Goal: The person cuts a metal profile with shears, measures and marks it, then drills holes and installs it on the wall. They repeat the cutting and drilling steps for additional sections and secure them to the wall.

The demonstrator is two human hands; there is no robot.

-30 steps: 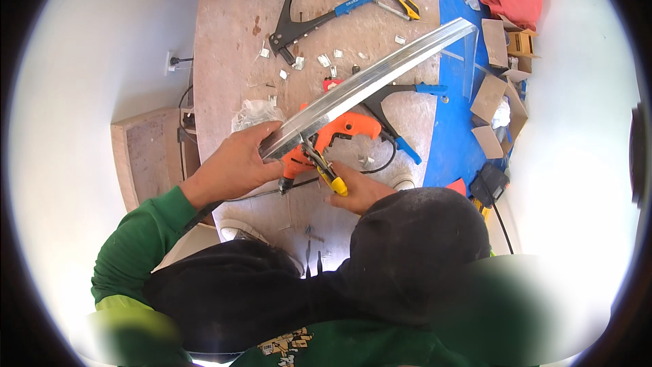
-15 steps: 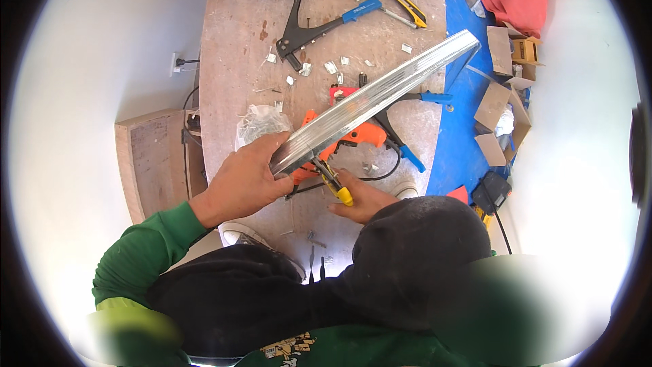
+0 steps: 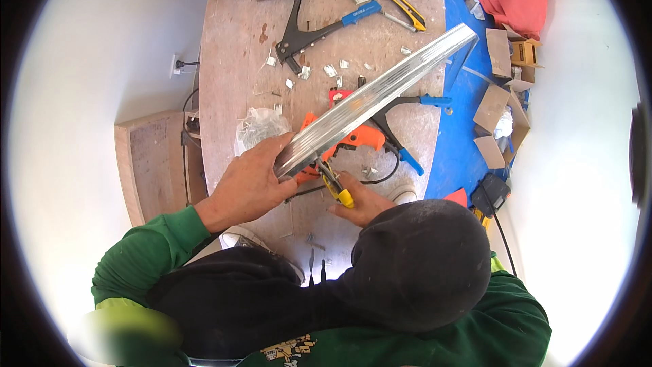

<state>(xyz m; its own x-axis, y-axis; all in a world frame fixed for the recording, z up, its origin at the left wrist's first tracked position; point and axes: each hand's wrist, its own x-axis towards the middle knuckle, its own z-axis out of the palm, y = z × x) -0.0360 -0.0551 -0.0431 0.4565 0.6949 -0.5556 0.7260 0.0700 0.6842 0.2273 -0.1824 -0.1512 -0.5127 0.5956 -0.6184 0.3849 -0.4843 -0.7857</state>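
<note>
Now we have the long metal channel [image 3: 377,98], a ribbed silvery profile, raised a little higher off the table [image 3: 234,61] than it was a moment ago, and its near end has swung closer to us while the far end reaches up and away to the right of our left hand [image 3: 251,183]. That hand is clamped around the near end of the channel, fingers wrapped over the top edge, much as it was half a second ago. Just right of it and slightly lower, our right hand [image 3: 360,200] is closed on a small yellow-handled tool [image 3: 336,187], whose tip meets the underside of the channel close beside the left hand; it has crept nearer to the channel's end than before. We judge that the work has settled onto that near end, with the piece steadied in the air rather than lying flat. Directly beyond both hands, under the channel, sits the orange power drill [image 3: 353,137], unmoved, its black cord [image 3: 380,177] looping past the right hand. Farther out from the left hand lies the big black riveting tool with blue grips [image 3: 326,27], and a second blue-handled tool [image 3: 407,129] pokes out to the right of the drill. A crumpled clear plastic bag [image 3: 258,126] rests just above the left hand, and small metal scraps [image 3: 333,69] are scattered well beyond it.
</note>
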